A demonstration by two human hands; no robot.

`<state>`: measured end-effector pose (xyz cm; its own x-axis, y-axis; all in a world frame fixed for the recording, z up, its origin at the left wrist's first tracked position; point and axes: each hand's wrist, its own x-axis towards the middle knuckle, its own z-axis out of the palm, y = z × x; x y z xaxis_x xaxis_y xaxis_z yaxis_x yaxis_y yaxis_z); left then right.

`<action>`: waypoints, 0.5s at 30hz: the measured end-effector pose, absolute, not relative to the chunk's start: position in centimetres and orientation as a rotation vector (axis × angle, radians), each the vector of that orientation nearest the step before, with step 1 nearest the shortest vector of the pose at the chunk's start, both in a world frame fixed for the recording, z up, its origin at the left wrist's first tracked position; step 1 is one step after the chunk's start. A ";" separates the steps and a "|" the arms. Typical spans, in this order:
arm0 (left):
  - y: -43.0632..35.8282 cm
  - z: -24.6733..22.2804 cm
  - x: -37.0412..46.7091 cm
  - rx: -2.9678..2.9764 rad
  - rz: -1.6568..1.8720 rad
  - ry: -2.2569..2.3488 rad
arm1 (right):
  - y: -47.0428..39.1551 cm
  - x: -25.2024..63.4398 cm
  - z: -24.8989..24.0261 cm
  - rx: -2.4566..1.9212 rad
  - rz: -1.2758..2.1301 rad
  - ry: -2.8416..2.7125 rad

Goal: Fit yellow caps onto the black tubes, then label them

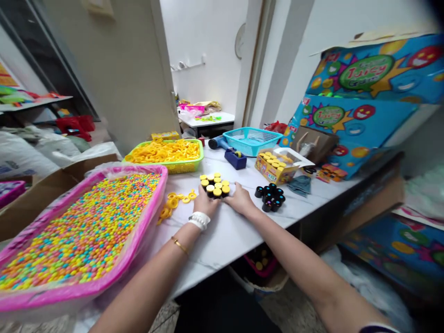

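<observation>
On the white marbled table [208, 259] stands a tight cluster of small black containers with yellow caps [217, 185]. My left hand [206, 206] curves round the cluster's near left corner, fingers along its side and thumb across the front. At the near right corner is my right hand [241, 200], its thumb reaching to the containers and its fingers spread a little away from them. Loose yellow rings [172, 202] lie left of my left hand. To the right of my right hand is a group of black containers [271, 196] without yellow caps, colour showing in their tops.
A pink tray [165, 185] of colourful candy balls fills the left. Behind are a green basket [199, 162] of yellow rings, a tape dispenser [236, 158], a blue basket [255, 145] and an open display box [268, 175] with yellow-capped containers. Printed cartons [385, 125] stand at right.
</observation>
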<state>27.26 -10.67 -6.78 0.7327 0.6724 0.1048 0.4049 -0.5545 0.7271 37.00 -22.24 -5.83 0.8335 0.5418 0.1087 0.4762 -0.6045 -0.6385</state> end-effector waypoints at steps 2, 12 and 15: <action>-11.6 -6.9 25.9 2.230 0.523 0.822 | -24.8 35.9 -5.6 -2.266 0.086 -0.769; -19.8 -8.3 28.2 2.318 0.611 0.148 | -41.5 41.0 -8.7 -1.681 -0.157 -0.845; -20.2 -8.2 32.8 2.329 0.381 0.152 | -42.4 45.8 -9.9 -1.681 0.286 -0.877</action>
<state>32.85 -20.19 -8.17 0.9484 0.2213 0.2271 -0.0048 -0.7060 0.7082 45.83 -42.44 -9.89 0.6897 0.6777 0.2549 0.3970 -0.0595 -0.9159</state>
